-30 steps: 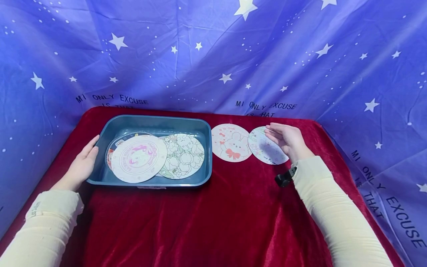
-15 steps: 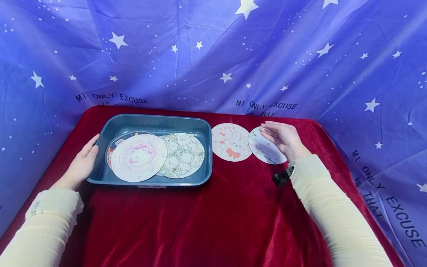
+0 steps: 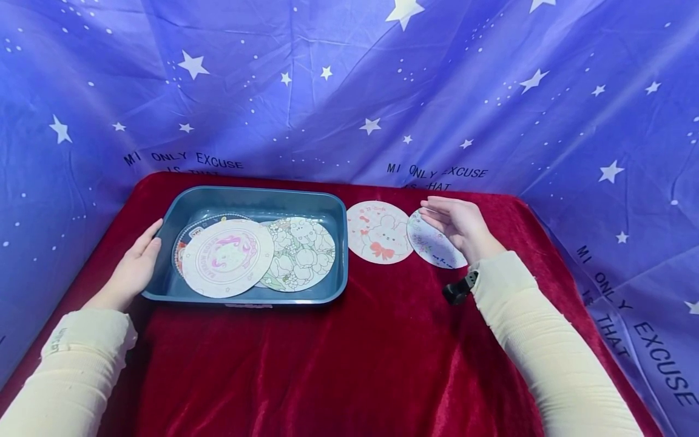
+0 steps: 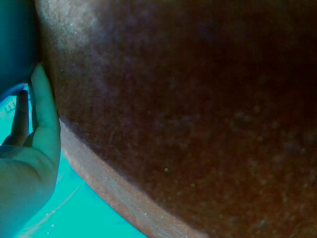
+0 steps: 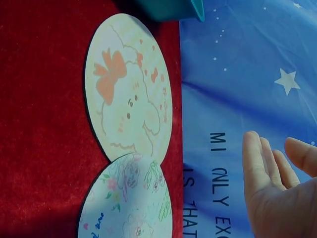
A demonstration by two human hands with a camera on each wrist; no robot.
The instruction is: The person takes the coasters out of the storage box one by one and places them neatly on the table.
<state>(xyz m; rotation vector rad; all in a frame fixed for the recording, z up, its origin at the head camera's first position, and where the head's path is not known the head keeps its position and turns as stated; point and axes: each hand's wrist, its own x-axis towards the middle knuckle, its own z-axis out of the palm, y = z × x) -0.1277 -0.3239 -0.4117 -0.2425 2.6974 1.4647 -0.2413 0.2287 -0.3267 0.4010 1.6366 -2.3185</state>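
My left hand [image 3: 130, 270] lies along the left wall of a blue tray [image 3: 327, 209], its extended fingers against the outside; the left wrist view shows these fingers [image 4: 45, 106] by the dark tray side. Inside the tray, a pink unicorn round mat [image 3: 228, 258] overlaps a dark blue-edged one [image 3: 188, 235] and one with green-lined bunnies [image 3: 303, 261]. Right of the tray lies a round mat with a red-bowed rabbit [image 3: 379, 233]. Its right edge is overlapped by a flower-patterned round mat [image 3: 431, 246]. Above that one hovers my right hand [image 3: 461, 227], fingers extended, holding nothing.
Dark red velvet cloth [image 3: 338, 364] covers the table. Behind and at both sides hangs a blue curtain [image 3: 306, 121] with white stars and lettering. A black strap [image 3: 460, 288] sits at the right wrist, by the pale sleeve [image 3: 535, 328].
My right hand has drifted a little left over the flower-patterned mat. The left hand, the tray and the mats stay where they were.
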